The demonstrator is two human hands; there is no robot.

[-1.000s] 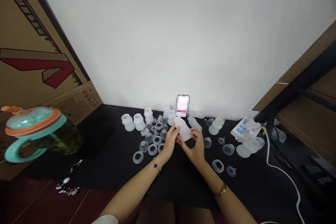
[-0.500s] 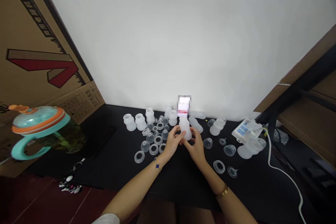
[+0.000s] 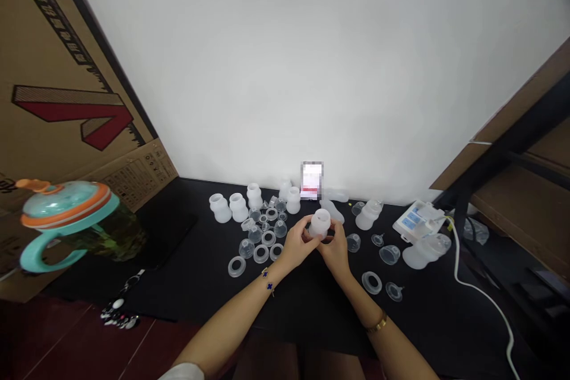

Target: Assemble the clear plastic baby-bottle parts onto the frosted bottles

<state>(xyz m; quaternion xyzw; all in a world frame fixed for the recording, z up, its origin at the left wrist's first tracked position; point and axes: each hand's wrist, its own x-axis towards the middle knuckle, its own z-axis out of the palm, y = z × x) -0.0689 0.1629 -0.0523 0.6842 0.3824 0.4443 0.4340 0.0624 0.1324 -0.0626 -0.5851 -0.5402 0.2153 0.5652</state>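
both hands on one frosted bottle

the left hand (image 3: 297,244) and the right hand (image 3: 335,247) meet above the middle of the black counter (image 3: 312,303), fingers curled around a small translucent white plastic bottle (image 3: 319,222). the bottle is lifted clear of the counter, its open mouth tipped toward the camera. both hands are closed on its lower body, the left from the left side, the right from the right and underneath.

just left of the hands lies a cluster of clear plastic rings and small dome caps (image 3: 262,237). behind them a row of upright translucent white bottles (image 3: 238,206) stands near the white wall (image 3: 312,71). right of the hands lie a clear flat ring (image 3: 370,282) and more dome caps, and farther right a white box with blue labels (image 3: 416,219) beside a white cable (image 3: 483,294). a teal and orange lidded cup (image 3: 66,219) stands at far left, before a brown cardboard box (image 3: 57,89).
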